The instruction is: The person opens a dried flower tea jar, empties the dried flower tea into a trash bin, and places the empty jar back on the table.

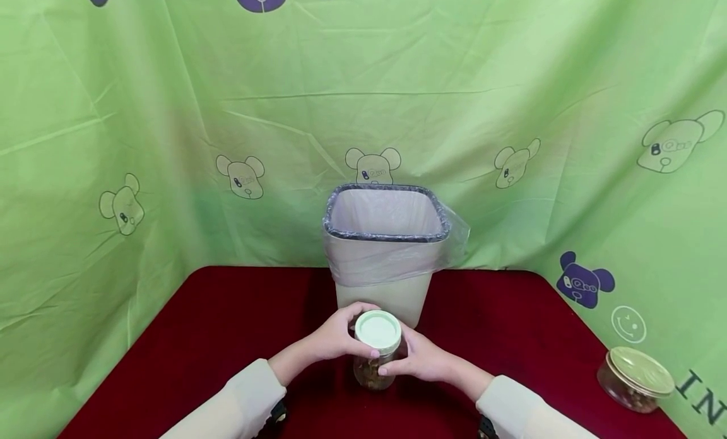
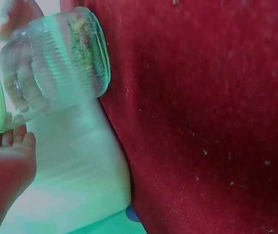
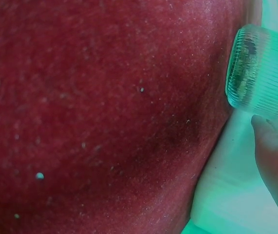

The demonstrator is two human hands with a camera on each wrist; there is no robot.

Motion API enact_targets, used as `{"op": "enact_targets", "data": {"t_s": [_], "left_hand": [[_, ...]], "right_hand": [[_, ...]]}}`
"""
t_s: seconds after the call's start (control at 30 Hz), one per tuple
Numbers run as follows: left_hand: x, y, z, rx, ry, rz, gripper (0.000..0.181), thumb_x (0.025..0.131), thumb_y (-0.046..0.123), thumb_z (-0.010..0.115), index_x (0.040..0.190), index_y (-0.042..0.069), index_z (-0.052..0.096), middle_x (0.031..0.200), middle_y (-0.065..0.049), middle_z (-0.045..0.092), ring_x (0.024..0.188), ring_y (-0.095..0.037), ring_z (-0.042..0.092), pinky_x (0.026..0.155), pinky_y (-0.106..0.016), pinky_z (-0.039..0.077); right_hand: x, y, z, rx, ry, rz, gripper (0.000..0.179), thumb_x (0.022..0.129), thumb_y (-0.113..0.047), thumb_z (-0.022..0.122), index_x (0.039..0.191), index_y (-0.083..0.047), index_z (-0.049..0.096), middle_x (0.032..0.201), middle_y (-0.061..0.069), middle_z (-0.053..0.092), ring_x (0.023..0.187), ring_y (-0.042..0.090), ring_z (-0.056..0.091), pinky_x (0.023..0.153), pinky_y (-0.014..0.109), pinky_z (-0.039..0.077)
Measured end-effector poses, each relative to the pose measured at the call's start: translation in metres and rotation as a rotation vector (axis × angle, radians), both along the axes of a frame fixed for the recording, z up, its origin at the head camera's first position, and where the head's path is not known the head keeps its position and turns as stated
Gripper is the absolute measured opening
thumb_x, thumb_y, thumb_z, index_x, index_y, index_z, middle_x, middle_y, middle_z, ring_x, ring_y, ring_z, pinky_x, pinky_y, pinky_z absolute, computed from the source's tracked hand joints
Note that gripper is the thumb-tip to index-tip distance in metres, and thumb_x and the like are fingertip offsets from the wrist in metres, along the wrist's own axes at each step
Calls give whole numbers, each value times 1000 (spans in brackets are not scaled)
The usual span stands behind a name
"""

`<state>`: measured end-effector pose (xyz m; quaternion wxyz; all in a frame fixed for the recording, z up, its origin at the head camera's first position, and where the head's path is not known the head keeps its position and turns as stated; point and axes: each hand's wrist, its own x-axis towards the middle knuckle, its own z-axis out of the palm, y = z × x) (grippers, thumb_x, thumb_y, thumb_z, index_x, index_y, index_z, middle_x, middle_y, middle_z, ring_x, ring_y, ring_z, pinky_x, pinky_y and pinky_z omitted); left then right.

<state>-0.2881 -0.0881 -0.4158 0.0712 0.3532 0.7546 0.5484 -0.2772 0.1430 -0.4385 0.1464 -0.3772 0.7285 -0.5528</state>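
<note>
A: Where do we find the hands?

B: Seen from above the jar, we have the left hand [image 1: 336,333] at nine o'clock, its fingers and thumb curled round the rim of a round, pale green lid [image 1: 377,330]. The right hand [image 1: 425,358], at four o'clock, grips the clear, ribbed, cylindrical jar [image 1: 369,377] beneath.

A: Does the lid sit flush?

B: We cannot tell. We do see brownish bits low in the jar, which is upright over the dark red cloth [image 1: 255,325].

A: And farther out?

B: At twelve o'clock, just behind the jar, we see a tall, off-white bin [image 1: 375,294], a clear plastic bag [image 1: 377,262] folded over its dark rim. Well apart at three o'clock, we spot a low, round, see-through tub [image 1: 627,393] with a yellowish-green top. Around everything we see a light green curtain [image 1: 397,67] printed with bear heads.
</note>
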Motion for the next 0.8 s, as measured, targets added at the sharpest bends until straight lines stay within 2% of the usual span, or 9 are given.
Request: {"op": "enact_targets", "data": {"t_s": [0.17, 0.37, 0.67, 0.8], "left_hand": [[9, 2, 2, -20, 33, 82, 67, 72, 21, 86, 130, 7, 55, 118, -2, 59, 106, -15, 58, 90, -31, 46], [21, 8, 1, -53, 82, 229, 69, 69, 31, 87, 128, 12, 56, 116, 4, 59, 104, -14, 58, 87, -32, 47], [39, 21, 4, -95, 190, 451, 69, 65, 43, 88, 120, 11, 59, 110, 6, 58, 99, -14, 57, 83, -36, 48], [45, 25, 5, -114, 216, 524, 71, 63, 45, 88, 117, 9, 59, 107, 4, 57, 97, -15, 56, 83, -36, 47]], "right_hand": [[0, 0, 0, 13, 8, -5, 80, 86, -9, 74, 148, -1, 25, 137, 13, 45, 122, 19, 51, 96, 31, 45], [1, 0, 1, 24, 5, -18, 79, 85, -8, 75, 148, -6, 27, 139, 10, 44, 123, 20, 50, 97, 32, 44], [1, -1, 2, 16, 7, -23, 79, 83, -5, 75, 147, -7, 29, 139, 9, 45, 123, 20, 49, 98, 32, 44], [1, -1, 2, 8, -4, -9, 79, 84, -3, 74, 148, -8, 28, 139, 10, 45, 123, 20, 50, 97, 32, 45]]}}
